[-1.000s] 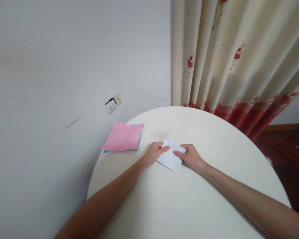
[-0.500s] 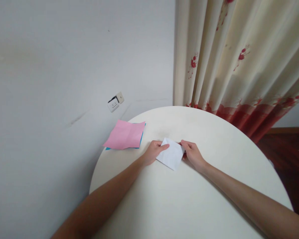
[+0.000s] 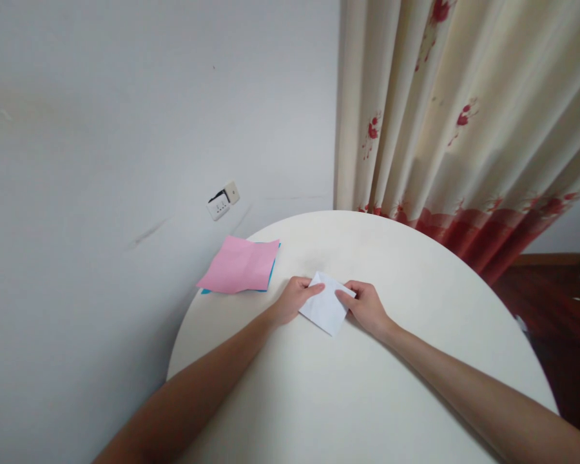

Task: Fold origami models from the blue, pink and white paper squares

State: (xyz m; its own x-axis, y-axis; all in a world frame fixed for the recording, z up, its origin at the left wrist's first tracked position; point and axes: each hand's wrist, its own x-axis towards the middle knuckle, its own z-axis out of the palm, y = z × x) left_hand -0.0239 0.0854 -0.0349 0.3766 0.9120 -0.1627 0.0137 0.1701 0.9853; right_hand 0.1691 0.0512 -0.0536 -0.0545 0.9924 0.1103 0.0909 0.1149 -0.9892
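A folded piece of white paper (image 3: pixel 325 310), roughly square and turned cornerwise, is held between my two hands over the middle of the table. My left hand (image 3: pixel 292 300) grips its left side, the thumb lying on top and the fingers mostly hidden beneath. On the opposite side my right hand (image 3: pixel 366 305) is closed on the paper's right corner, its thumb pressed on the upper face. The fingers under the paper are out of sight.
The round white table (image 3: pixel 391 380) stands against the wall. Pink paper (image 3: pixel 241 264) lies over blue paper (image 3: pixel 271 276) at its left edge. A wall socket (image 3: pixel 218 207) is above them, and a floral curtain (image 3: pixel 430 129) hangs behind the table at right.
My right thumb has moved left from the paper's right edge onto its upper face. My left hand keeps its hold. The whole view has shifted slightly.
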